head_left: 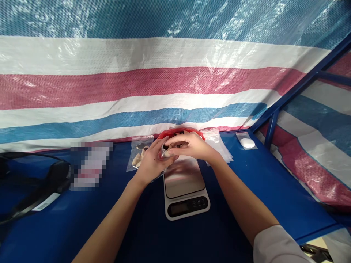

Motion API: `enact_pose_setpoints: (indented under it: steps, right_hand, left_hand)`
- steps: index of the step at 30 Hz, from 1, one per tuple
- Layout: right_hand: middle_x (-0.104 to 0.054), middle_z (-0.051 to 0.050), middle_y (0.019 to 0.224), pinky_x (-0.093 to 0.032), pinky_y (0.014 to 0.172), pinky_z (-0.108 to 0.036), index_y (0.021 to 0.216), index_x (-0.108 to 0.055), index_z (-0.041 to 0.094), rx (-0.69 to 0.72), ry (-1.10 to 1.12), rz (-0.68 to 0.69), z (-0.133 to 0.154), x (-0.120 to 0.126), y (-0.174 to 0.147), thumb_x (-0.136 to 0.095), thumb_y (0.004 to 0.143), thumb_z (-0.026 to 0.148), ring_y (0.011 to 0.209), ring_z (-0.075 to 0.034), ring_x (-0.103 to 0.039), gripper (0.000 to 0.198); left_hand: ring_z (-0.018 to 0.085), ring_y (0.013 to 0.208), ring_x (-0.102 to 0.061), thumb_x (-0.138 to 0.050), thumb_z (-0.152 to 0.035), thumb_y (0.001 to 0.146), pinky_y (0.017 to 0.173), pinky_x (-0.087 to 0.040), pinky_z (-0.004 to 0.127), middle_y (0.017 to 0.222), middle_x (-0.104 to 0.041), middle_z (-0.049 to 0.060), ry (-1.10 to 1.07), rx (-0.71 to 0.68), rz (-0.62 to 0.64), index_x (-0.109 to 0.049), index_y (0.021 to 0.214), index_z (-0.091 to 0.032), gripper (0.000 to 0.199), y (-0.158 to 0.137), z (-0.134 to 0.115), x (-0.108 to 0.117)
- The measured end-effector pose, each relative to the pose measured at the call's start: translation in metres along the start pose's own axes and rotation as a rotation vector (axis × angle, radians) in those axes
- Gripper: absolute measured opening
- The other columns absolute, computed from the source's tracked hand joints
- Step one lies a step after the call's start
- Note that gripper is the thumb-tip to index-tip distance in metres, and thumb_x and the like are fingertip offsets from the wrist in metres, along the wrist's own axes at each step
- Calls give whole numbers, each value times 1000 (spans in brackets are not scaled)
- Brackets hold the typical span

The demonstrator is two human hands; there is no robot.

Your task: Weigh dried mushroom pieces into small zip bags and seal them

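My left hand point(154, 160) is closed round a small clear plastic bag point(163, 153), holding its mouth apart above the far end of a kitchen scale point(184, 179). My right hand point(189, 145) reaches to the bag's mouth, fingers and thumb pinched together. What lies between them is too small and covered to make out. Beyond my hands, a red basket or bowl point(201, 133) holds dark and pale pieces, largely hidden. Left of my left hand lies a clear bag point(133, 148) with pale tan and dark pieces point(138, 159) that look like dried mushroom.
Flat clear bags point(219, 146) lie right of the red container. A white rounded object point(247, 143) sits on a small bag farther right. A black strapped device point(52, 179) and a blurred-out packet point(91, 166) are at left. Striped tarp point(164, 80) walls the blue table's back edge.
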State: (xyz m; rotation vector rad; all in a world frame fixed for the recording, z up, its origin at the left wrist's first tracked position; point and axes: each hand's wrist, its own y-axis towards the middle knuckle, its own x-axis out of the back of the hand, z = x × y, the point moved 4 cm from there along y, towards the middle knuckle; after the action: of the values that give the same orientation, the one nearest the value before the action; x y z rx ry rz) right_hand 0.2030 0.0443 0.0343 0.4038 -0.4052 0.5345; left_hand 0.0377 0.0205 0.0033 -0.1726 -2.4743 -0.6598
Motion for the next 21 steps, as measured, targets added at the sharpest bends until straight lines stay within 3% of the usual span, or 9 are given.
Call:
enact_pose_setpoints:
  steps: [7,14,17,21]
  right_hand:
    - [-78,-3,109,-60,91,-35,108,-79,23,54,162,-6,-2,4,0,-77,83,34,103,-22,-73,27]
    - [-75,-2,79,-57,65,-31,106,-77,22,-62,153,-95,-20,25,-5,-71,87,39,64,-16,-68,27]
    - [-76,-2,84,-56,72,-31,105,-77,21,-105,-38,-112,-30,27,-4,-69,88,33,72,-17,-69,22]
    - [-78,-3,96,-53,78,-31,104,-78,23,-102,-453,-51,-34,14,3,-66,90,24,90,-20,-70,19]
  left_hand:
    - [31,117,-66,-75,-50,81,99,-55,47,129,-67,10,23,14,-21,-61,134,-24,60,0,7,2]
    - [31,117,-67,-73,-52,84,104,-52,46,126,-70,12,34,23,-57,-65,129,-20,56,3,7,16]
    - [29,113,-69,-73,-52,84,102,-53,45,122,-72,9,42,36,-76,-68,125,-23,50,5,4,25]
    - [29,106,-71,-72,-54,84,100,-55,45,115,-75,6,35,58,-48,-69,123,-25,49,6,1,34]
